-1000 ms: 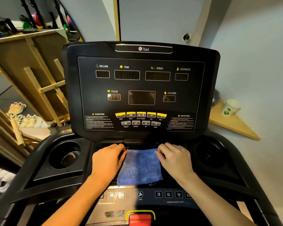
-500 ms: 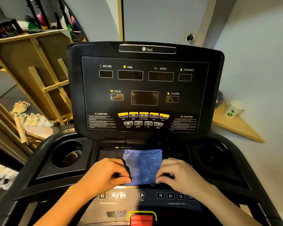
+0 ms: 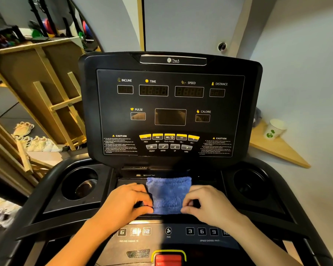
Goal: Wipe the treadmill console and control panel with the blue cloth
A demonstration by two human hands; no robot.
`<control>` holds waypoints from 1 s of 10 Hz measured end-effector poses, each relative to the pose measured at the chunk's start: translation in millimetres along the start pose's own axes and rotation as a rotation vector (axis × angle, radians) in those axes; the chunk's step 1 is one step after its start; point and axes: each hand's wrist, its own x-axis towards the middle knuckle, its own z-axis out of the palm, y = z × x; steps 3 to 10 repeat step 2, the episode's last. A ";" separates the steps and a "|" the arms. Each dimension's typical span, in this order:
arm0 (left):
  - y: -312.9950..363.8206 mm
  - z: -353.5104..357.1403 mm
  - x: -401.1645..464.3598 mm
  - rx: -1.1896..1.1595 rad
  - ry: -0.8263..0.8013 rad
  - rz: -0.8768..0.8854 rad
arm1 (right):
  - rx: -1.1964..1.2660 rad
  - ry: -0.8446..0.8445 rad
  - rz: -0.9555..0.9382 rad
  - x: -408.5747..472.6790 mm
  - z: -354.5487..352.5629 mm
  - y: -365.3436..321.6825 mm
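Note:
A folded blue cloth (image 3: 168, 194) lies flat on the black tray below the upright treadmill console (image 3: 170, 106). My left hand (image 3: 126, 203) pinches the cloth's lower left corner. My right hand (image 3: 209, 205) pinches its lower right corner. The control panel (image 3: 168, 232) with numbered buttons and a fan key runs just below my wrists. Both forearms cover part of that panel.
Cup holders sit at the left (image 3: 81, 186) and right (image 3: 249, 186) of the tray. A red safety key (image 3: 168, 259) is at the bottom centre. A paper cup (image 3: 275, 128) stands on a wooden corner shelf at right. Wooden racks and shoes (image 3: 36, 143) are at left.
Both hands slid back from the cloth's far edge to its near corners and closed their fingers on them. The cloth stays on the tray.

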 end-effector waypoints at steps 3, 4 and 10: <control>12.7 -16.0 10.5 -0.034 -0.074 -0.039 | -0.003 -0.086 0.013 5.7 -14.3 -12.9; 12.7 -16.0 10.5 -0.034 -0.074 -0.039 | -0.003 -0.086 0.013 5.7 -14.3 -12.9; 12.7 -16.0 10.5 -0.034 -0.074 -0.039 | -0.003 -0.086 0.013 5.7 -14.3 -12.9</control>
